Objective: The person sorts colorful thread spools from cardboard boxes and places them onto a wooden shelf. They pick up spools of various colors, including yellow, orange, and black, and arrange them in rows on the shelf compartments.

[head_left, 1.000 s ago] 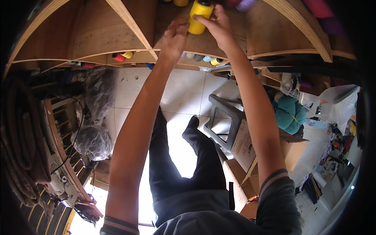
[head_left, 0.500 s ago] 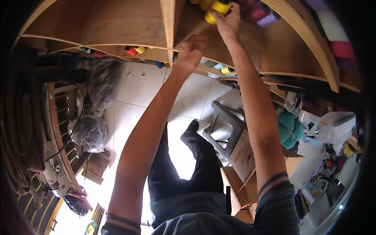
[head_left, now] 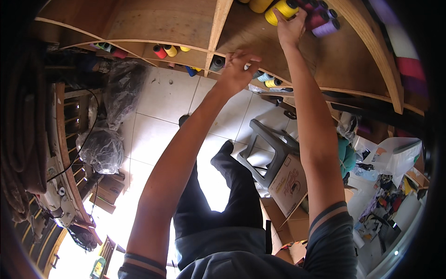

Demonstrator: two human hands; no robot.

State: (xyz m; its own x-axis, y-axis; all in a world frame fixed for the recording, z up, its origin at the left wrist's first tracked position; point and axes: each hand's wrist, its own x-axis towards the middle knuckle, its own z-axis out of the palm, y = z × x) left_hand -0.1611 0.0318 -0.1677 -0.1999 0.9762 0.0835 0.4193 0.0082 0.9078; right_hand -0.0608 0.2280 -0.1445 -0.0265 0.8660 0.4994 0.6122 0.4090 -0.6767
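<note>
My right hand (head_left: 291, 30) reaches into the upper wooden shelf with its fingers round a yellow thread cone (head_left: 280, 13), which lies tilted with its dark end to the upper right. Just right of that hand sit dark red thread cones (head_left: 318, 19) and a lilac thread cone (head_left: 326, 28). Another yellow cone (head_left: 260, 4) stands to the left, cut off by the upper edge. My left hand (head_left: 239, 70) hovers by the shelf's front edge, its fingers loosely apart and nothing visible in them.
Lower down, the shelf (head_left: 215, 28) holds red, yellow, grey and pale blue cones. A grey plastic stool (head_left: 265, 153) and a cardboard box (head_left: 288, 186) stand near my legs. Clear plastic bags (head_left: 103, 151) lie at left, beside a wooden rack. Scraps pile up at right.
My right hand and the yellow cone appear farther right in the picture, next to the dark red cones. The left hand has moved slightly right and its fingers have loosened. The view has shifted a little.
</note>
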